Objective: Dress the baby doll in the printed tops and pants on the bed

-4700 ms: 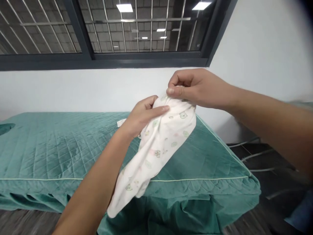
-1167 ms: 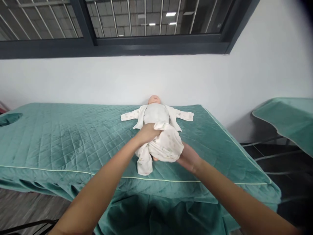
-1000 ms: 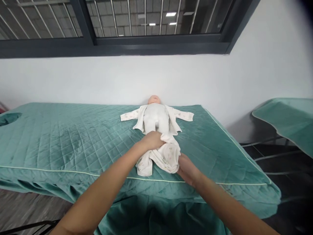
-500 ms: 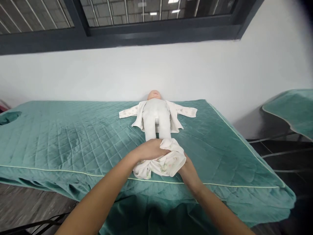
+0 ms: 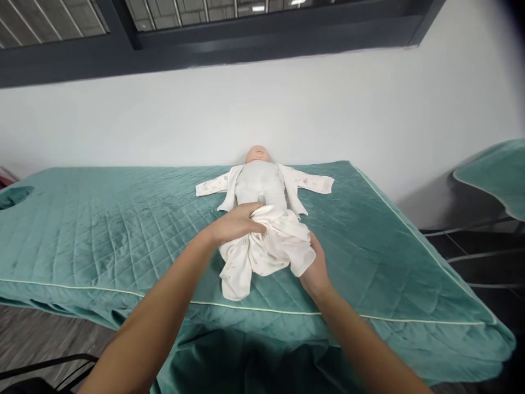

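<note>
Soft white pants were bunched below the doll's tummy

On the green bed, one loose leg drooped toward 8 o'clock. Next, the left hand gripped the bunched top from 10 o'clock. The pants lay in the middle, with the doll at 12 o'clock. At 4 o'clock, the right hand touched the far side; cloth hid its fingers, so I couldn't tell if they pinched. The pants looked light, floppy and hard to break. Both sides of the top seemed best to hold.
</note>
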The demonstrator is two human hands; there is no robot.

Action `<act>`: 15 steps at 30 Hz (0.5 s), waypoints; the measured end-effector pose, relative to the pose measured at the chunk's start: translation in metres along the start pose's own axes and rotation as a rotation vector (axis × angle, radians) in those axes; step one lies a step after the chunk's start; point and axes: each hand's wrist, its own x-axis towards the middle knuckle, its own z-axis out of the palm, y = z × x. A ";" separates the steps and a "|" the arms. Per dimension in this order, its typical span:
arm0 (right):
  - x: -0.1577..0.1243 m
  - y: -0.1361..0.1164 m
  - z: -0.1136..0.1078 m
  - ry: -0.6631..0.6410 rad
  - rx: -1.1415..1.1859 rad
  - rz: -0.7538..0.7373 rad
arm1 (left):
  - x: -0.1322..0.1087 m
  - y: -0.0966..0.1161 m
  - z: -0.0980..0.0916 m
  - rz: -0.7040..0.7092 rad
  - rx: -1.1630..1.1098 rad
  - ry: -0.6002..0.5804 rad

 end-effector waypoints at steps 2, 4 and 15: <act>0.006 0.002 0.002 -0.020 -0.034 0.026 | 0.011 0.000 0.001 0.074 0.177 0.170; 0.010 0.004 0.001 -0.044 -0.078 0.052 | 0.023 -0.002 0.004 0.121 0.298 0.302; 0.071 -0.012 -0.004 -0.018 -0.517 -0.080 | 0.051 -0.013 0.009 0.121 0.411 0.489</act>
